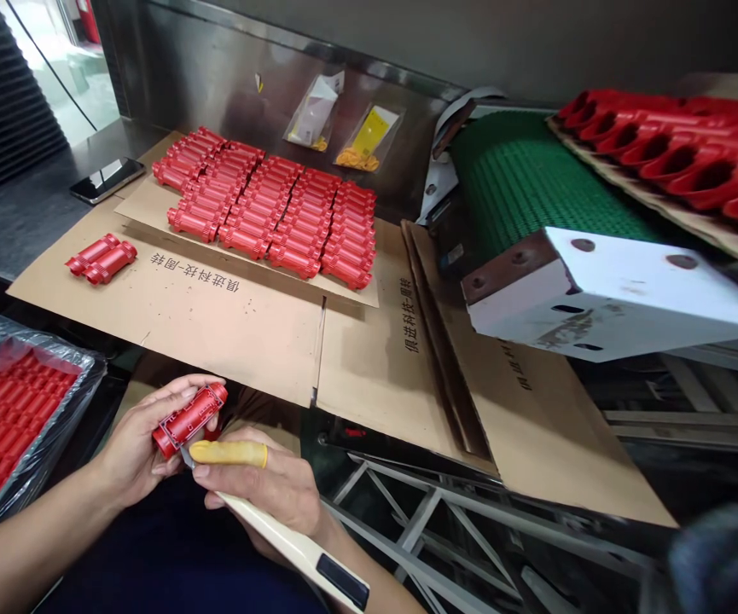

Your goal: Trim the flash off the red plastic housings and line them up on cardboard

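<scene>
My left hand point(135, 435) is closed around a red ribbed plastic cylinder point(193, 419) with pale printed lines, tilted in front of my body. In my right hand point(272, 486) is a cream-handled knife point(292, 546) with a dark patch near the handle's end. Its pale blade tip point(187, 455) meets the lower side of the red cylinder; whether it is cutting cannot be told. A yellow finger cot point(231, 453) covers my right index finger, which lies along the tool. Beyond my hands, two like red cylinders point(101, 258) lie side by side on cardboard point(266, 341).
Rows of red cylinders point(266, 205) sit on a cardboard sheet. A phone point(107, 180) lies at the left. Bags point(369, 138) hang on the metal panel. A lined crate point(16, 418) holds more red parts. The green conveyor point(522, 179) with its white bracket point(624, 294) juts in at right.
</scene>
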A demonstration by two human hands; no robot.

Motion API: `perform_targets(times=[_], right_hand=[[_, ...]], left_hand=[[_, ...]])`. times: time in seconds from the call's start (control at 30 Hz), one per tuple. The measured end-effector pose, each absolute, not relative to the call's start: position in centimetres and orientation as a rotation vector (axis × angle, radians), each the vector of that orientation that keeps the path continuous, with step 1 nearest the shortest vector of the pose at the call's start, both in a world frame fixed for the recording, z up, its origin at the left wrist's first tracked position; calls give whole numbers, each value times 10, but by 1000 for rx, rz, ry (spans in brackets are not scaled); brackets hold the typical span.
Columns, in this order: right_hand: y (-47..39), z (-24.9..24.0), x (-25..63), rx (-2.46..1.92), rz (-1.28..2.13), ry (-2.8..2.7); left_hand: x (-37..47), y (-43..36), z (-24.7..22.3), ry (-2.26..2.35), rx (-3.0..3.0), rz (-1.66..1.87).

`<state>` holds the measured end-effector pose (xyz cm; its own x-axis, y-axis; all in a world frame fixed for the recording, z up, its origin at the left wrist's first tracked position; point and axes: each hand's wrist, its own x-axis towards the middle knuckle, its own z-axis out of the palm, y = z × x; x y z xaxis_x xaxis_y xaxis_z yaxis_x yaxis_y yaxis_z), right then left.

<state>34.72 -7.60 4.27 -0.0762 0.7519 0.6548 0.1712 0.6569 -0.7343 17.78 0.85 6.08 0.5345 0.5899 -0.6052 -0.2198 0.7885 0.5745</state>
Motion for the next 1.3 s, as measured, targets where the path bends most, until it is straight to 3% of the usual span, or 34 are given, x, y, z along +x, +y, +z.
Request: perform_targets(times=[0.43,0.63,0.83,1.03,1.3], right_hand=[[-75,48,350,-795,563,-1652],[-75,59,351,-923,720,-1805],[-87,57,345,-656,859,-1763],[-88,49,344,-1105,466,-1392],[-86,42,339,-1097,341,-1470]], left_hand=[[177,5,60,889,463,503],[177,4,56,911,476,506],[177,2,53,879,569,684],[164,-1,54,913,878,1020],[169,-10,63,1003,968,1069]])
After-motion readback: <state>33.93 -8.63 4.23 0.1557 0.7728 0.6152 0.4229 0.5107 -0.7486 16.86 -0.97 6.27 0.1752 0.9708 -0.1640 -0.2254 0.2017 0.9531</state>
